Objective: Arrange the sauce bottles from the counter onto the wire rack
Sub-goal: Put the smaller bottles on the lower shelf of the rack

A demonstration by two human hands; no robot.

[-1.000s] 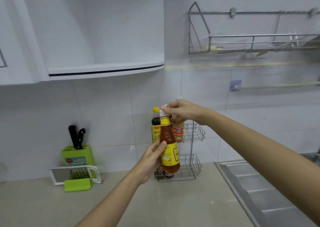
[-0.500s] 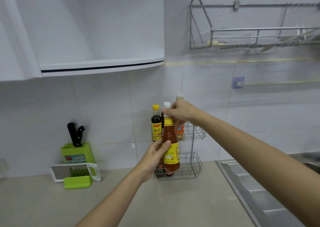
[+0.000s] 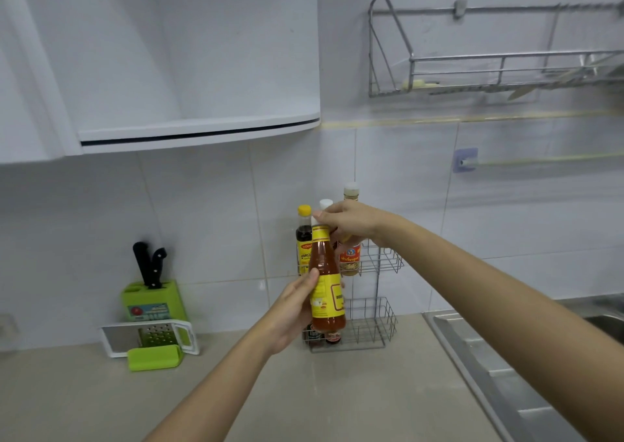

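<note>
An orange-red sauce bottle (image 3: 326, 283) with a yellow label is held upright in the air, in front of the two-tier wire rack (image 3: 378, 320) at the wall. My left hand (image 3: 295, 310) grips its body from the left. My right hand (image 3: 347, 220) pinches its white cap from above. On the rack's upper tier stand a dark bottle with a yellow cap (image 3: 303, 239), a white-capped bottle (image 3: 326, 203) mostly hidden behind my hand, and a pale-capped bottle (image 3: 350, 256). Small dark jars (image 3: 332, 337) sit on the lower tier.
A green knife block (image 3: 153, 301) with black knives and a white and green grater (image 3: 152, 338) stand at the left on the beige counter (image 3: 101, 401). A steel sink drainboard (image 3: 499, 367) lies to the right. A white cabinet (image 3: 199, 127) and a wall dish rack (image 3: 489, 70) hang overhead.
Both hands and the held bottle have stayed almost in place in front of the rack, shifting only slightly; the camera has tilted a little.
</note>
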